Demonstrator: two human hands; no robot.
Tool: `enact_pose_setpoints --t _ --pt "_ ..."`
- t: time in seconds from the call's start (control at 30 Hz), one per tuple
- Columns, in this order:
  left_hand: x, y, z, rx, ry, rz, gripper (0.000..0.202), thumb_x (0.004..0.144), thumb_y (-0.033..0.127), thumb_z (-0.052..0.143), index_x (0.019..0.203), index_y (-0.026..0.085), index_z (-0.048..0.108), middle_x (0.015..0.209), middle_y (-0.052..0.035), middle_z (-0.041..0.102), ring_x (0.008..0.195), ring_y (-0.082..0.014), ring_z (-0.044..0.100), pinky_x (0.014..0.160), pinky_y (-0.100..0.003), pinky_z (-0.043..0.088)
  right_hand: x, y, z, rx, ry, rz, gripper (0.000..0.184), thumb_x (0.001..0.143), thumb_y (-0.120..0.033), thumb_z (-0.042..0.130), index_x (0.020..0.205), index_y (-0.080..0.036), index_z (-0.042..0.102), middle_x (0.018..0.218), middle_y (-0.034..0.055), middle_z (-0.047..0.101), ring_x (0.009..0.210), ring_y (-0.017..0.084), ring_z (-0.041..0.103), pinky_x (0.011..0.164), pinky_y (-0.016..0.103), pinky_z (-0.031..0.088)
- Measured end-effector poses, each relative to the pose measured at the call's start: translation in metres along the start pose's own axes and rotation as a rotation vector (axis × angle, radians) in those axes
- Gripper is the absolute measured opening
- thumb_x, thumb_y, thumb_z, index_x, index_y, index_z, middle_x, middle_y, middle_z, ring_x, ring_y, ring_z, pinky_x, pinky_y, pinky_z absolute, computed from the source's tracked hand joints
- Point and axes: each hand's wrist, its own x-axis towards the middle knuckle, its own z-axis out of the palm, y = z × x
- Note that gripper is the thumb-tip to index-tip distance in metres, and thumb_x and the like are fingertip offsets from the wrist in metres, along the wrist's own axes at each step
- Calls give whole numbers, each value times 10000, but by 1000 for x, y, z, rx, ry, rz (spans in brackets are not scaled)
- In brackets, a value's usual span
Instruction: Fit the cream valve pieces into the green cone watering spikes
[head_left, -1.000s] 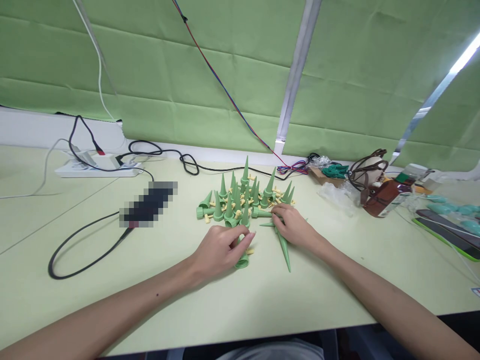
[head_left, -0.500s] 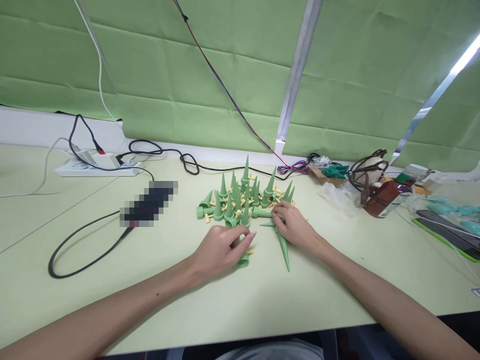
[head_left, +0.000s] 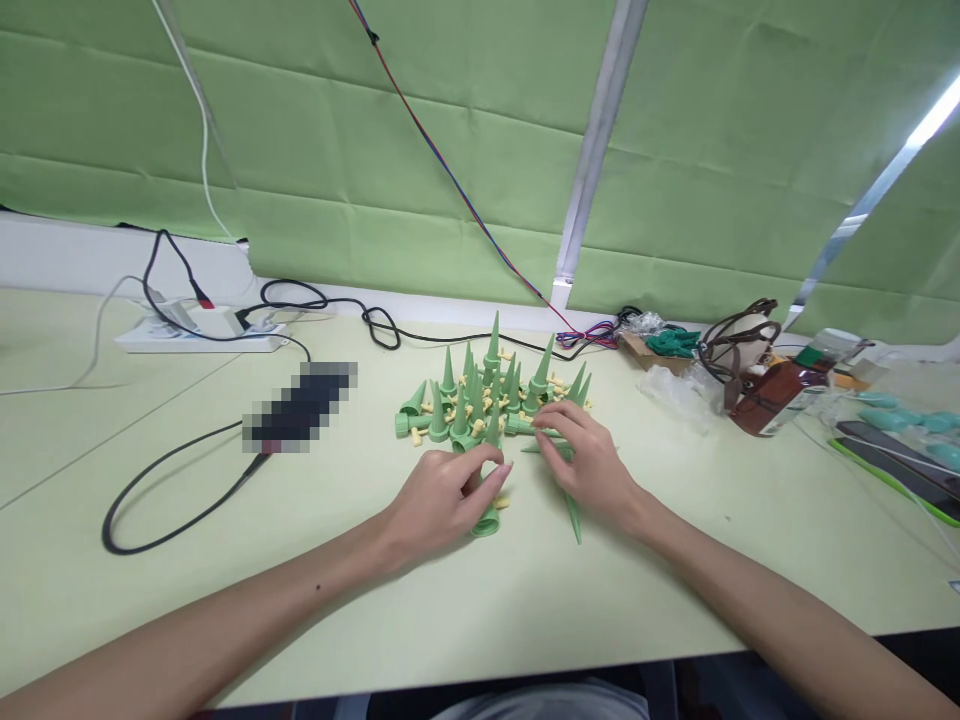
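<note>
A cluster of green plastic plant-watering spikes (head_left: 476, 395), several upright and some lying, covers the middle of the table, with small yellow valve pieces (head_left: 416, 437) among them. My left hand (head_left: 442, 495) is curled at the cluster's near edge around a green watering spike (head_left: 486, 522), whose round open base shows below the fingers; thumb and index tip are close together, the other fingers hidden. My right hand (head_left: 589, 460) hovers with thumb and fingers apart, its fingertips by the tip of a lying spike (head_left: 521, 424). Beneath that hand a long green spike (head_left: 574, 515) points toward me.
To the left lie a blurred dark device (head_left: 300, 405) with a black cable and a white power strip (head_left: 202, 338). At right stand a brown bottle (head_left: 780, 395), a plastic bag (head_left: 679, 395), a small cardboard box (head_left: 652, 352) and a phone (head_left: 900, 460). A green curtain (head_left: 337, 150) hangs behind.
My right hand has let its fingers spread and drawn slightly back toward me, off the spikes it was touching. My left hand has stayed in place.
</note>
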Motion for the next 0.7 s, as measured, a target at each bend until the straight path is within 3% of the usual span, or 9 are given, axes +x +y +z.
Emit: enact_pose_setpoints --t 0.2,0.57,0.7 --pt "1 1 0 -44 -7 -56 228 1003 349 479 1103 187 604 517 95 446 440 -84 417 489 -199 320 -7 -16 8 115 -37 -140 201 986 -135 482 1092 -231 625 1025 95 637 961 212 642 815 354 575" --pt "2 2 -2 -60 -58 3 216 1006 316 466 1094 181 609 498 91 460 423 -85 409 488 -206 318 -9 -16 11 182 36 -204 212 998 -127 503 1122 -239 633 1031 87 677 947 199 669 817 353 600" --pt "1 2 -2 -48 -60 43 197 1014 284 447 1012 186 618 511 81 441 447 -87 408 507 -208 325 -9 -17 11 192 41 -223 185 994 -120 515 1097 -221 632 1003 91 683 931 196 667 805 347 598"
